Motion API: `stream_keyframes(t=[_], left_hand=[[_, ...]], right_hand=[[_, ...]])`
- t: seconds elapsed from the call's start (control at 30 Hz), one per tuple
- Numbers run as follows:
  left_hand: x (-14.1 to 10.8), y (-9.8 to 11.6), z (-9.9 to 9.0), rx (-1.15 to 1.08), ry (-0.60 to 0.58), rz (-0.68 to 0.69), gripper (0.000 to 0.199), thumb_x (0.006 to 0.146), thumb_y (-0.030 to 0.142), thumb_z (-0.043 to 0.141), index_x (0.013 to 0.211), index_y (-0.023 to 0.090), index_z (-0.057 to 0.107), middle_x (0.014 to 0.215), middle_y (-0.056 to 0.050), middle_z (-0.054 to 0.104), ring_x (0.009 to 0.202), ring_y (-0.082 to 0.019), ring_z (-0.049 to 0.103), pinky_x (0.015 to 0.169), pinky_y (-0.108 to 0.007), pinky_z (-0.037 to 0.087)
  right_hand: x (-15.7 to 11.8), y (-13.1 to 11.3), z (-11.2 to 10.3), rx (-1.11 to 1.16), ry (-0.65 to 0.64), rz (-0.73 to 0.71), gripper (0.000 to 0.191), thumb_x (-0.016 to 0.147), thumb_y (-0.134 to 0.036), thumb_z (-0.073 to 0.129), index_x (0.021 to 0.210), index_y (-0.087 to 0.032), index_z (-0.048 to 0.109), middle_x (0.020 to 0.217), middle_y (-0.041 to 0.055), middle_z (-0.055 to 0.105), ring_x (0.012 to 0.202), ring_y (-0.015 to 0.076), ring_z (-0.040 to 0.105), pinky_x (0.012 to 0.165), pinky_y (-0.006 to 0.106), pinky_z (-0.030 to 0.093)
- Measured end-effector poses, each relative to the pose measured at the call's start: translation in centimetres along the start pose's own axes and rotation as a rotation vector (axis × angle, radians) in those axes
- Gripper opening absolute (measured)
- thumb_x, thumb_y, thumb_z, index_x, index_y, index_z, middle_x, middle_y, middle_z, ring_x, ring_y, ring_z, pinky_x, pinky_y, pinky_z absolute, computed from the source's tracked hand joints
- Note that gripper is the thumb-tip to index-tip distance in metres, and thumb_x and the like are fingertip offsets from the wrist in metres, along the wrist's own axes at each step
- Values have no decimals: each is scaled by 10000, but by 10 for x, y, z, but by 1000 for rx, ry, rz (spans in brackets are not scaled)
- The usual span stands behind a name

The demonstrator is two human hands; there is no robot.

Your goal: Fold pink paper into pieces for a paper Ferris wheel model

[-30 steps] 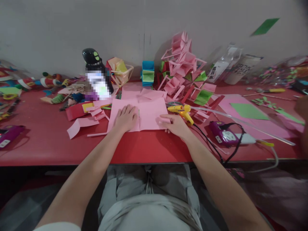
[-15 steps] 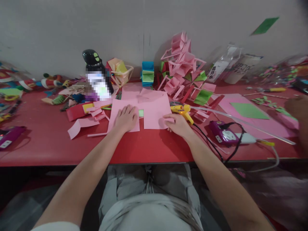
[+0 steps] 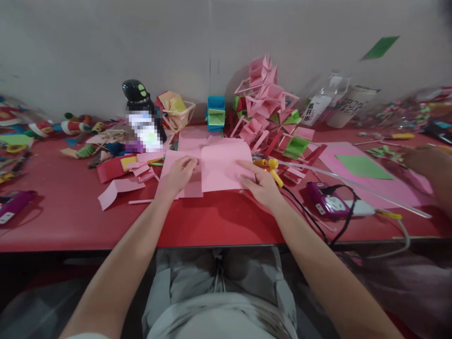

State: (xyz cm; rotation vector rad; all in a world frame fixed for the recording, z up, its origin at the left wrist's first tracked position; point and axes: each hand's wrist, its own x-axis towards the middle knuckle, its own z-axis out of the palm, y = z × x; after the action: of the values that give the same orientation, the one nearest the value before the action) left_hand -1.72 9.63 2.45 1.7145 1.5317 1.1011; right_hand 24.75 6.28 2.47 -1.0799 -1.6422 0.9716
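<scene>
My right hand (image 3: pixel 260 184) holds the right edge of a pink paper sheet (image 3: pixel 226 167), fingers on top and thumb hidden. The sheet bulges slightly upward at its far edge. My left hand (image 3: pixel 181 175) rests over another pink paper sheet (image 3: pixel 192 188) on the left. Its fingers are curled together close to the right sheet's left edge; whatever lies between them is hidden. Beside my right hand lies a yellow glue gun (image 3: pixel 271 169) with a black cord. More pink paper (image 3: pixel 189 140) lies behind both sheets.
Folded pink paper shapes (image 3: pixel 264 94) are piled at the back. A phone stands on a black holder (image 3: pixel 136 92). At right are a purple power box (image 3: pixel 326 200), a clear glue stick (image 3: pixel 374 188), green paper (image 3: pixel 363 166) and another person's hand (image 3: pixel 429 165). Paper scraps (image 3: pixel 118 188) lie left on the red table (image 3: pixel 219 221).
The right pink sheet has shifted left, covering the small light-green piece and overlapping the left sheet. My left hand has gone from flat to curled. The other person's hand has moved left.
</scene>
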Motion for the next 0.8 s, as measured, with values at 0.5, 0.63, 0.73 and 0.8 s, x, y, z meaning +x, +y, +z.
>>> stream_keyframes(t=[0.5,0.63,0.73,0.8], left_hand=[[21,14,0,-564,-15,112,724,745,211,713,1421,213,453,1112,-103,730,970,-274,723,854,-433,593],[20,2,3,-498,56,75,557,717,175,719,1257,188,580,989,-87,753,883,-258,730,770,-391,597],[20,0,9,-586,38,78,417,716,201,737,1120,182,633,988,-81,749,903,-261,726,785,-393,597],[20,3,14,-673,22,61,394,711,211,746,1091,190,643,1011,-76,741,948,-270,718,827,-412,597]], right_hand=[[63,-20,20,214,169,-64,768,825,-422,699,1513,-288,386,1364,91,645,1185,234,660,996,426,559],[83,1,28,189,139,-18,364,765,-271,682,1120,-189,700,1020,78,778,939,251,735,880,446,596],[79,8,33,112,197,-113,318,786,-239,639,1094,-203,707,1048,70,778,927,239,735,869,431,597],[72,6,34,61,229,-235,352,820,-239,618,1163,-224,694,1149,69,755,1017,240,720,946,437,570]])
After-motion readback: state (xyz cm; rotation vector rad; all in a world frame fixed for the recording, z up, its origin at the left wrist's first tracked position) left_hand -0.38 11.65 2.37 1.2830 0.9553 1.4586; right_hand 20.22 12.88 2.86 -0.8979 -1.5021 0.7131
